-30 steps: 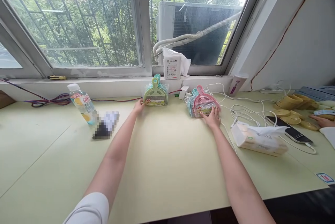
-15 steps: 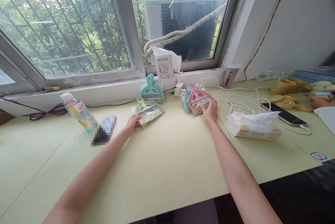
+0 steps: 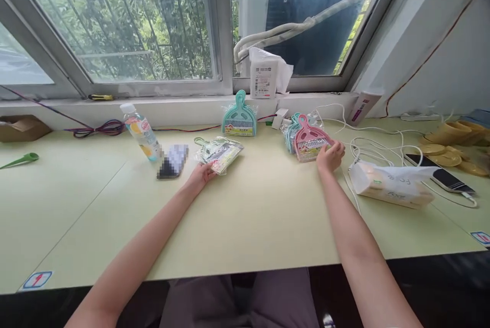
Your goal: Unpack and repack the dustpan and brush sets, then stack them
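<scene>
My left hand [image 3: 202, 176] is closed on the near edge of a light green dustpan-and-brush set [image 3: 218, 152] in clear plastic, tilted just above or on the table; I cannot tell which. My right hand [image 3: 331, 156] is closed around the right lower edge of a pink dustpan-and-brush set [image 3: 311, 136], also wrapped. Behind the pink one and to its left are teal dustpan sets [image 3: 291, 131], partly covered by it. Between the two hands, farther back, a stack of teal dustpan sets [image 3: 240, 113] leans upright against the wall under the window.
A drink bottle [image 3: 141, 133] and a blurred phone-like item [image 3: 173, 162] lie left of my left hand. To the right are a tissue pack [image 3: 392, 185], white cables [image 3: 367, 151], a black phone [image 3: 446, 177] and yellow pieces [image 3: 447, 134]. A green spoon [image 3: 26, 158] lies far left.
The view has shifted, so the table things sit farther right. My left hand has tipped the light green set. My right hand has moved from the pink set's front to its right edge.
</scene>
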Demonstrator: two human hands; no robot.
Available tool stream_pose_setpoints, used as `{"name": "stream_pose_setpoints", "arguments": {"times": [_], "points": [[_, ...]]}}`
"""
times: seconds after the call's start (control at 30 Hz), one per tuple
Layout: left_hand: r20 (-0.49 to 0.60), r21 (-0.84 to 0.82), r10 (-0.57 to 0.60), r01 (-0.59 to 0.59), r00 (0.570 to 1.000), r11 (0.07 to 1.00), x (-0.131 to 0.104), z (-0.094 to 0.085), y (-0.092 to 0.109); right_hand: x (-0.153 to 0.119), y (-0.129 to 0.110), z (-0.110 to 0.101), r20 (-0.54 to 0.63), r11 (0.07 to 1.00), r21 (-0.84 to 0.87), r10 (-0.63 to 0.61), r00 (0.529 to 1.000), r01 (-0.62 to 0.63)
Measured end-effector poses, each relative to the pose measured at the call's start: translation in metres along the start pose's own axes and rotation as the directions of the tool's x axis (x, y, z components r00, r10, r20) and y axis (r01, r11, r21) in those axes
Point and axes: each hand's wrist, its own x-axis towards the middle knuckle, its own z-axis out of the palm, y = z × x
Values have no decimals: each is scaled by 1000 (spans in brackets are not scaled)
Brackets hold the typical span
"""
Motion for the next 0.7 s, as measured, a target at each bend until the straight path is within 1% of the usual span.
{"name": "stream_pose_setpoints", "arguments": {"times": [0.07,0.13,0.2,0.23,0.27,0.3,0.33,0.37,0.4,0.43,0.47,0.5,0.53,0.57,0.6,0.63,0.67,0.7], "points": [[2,-29,-1,1,1000,1000,0,0,-2,1,-5,-7,-39,999,24,-37,999,38],[15,-54,4,-3,1000,999,0,-1,-2,-2,-21,-16,-46,990,82,-110,993,114],[30,-65,3,-1,1000,998,-1,-2,-2,-14,-48,-26,-33,966,169,-195,980,198],[40,-62,-2,4,999,998,-2,-2,-1,-24,-65,-31,-9,948,217,-237,971,234],[53,-51,-7,10,999,999,-2,-2,-1,-38,-84,-36,23,928,260,-284,959,268],[68,-35,-12,14,998,999,-2,-2,-1,-55,-104,-40,62,900,304,-345,936,312],[83,-15,-14,16,996,1000,-3,-2,-1,-74,-123,-44,123,851,359,-449,885,382],[99,6,-15,15,995,1000,-3,-1,-1,-93,-142,-47,194,772,428,-587,786,471],[108,26,-14,11,994,1000,-4,-1,-2,-113,-159,-50,255,671,500,-718,648,547],[116,46,-13,7,993,999,-5,-1,-2,-130,-173,-53,298,572,565,-813,500,594],[128,69,-11,2,992,998,-7,0,-3,-146,-184,-55,319,468,620,-883,343,630],[142,90,-11,-1,990,996,-9,1,-4,-159,-191,-58,329,400,644,-914,236,652],[156,110,-12,-5,988,994,-10,2,-4,-168,-196,-59,340,351,654,-928,153,670],[170,127,-18,-4,985,992,-12,3,-5,-175,-196,-61,354,317,658,-931,92,683],[183,142,-25,-2,983,990,-13,4,-5,-179,-195,-61,373,307,655,-926,58,690],[197,153,-32,1,980,988,-14,4,-5,-180,-191,-61,398,321,651,-916,51,688],[205,159,-33,0,978,987,-14,5,-5,-180,-186,-60,429,359,649,-901,68,671],[209,161,-29,-5,978,987,-14,6,-5,-179,-181,-58,464,419,650,-879,105,634]]}}
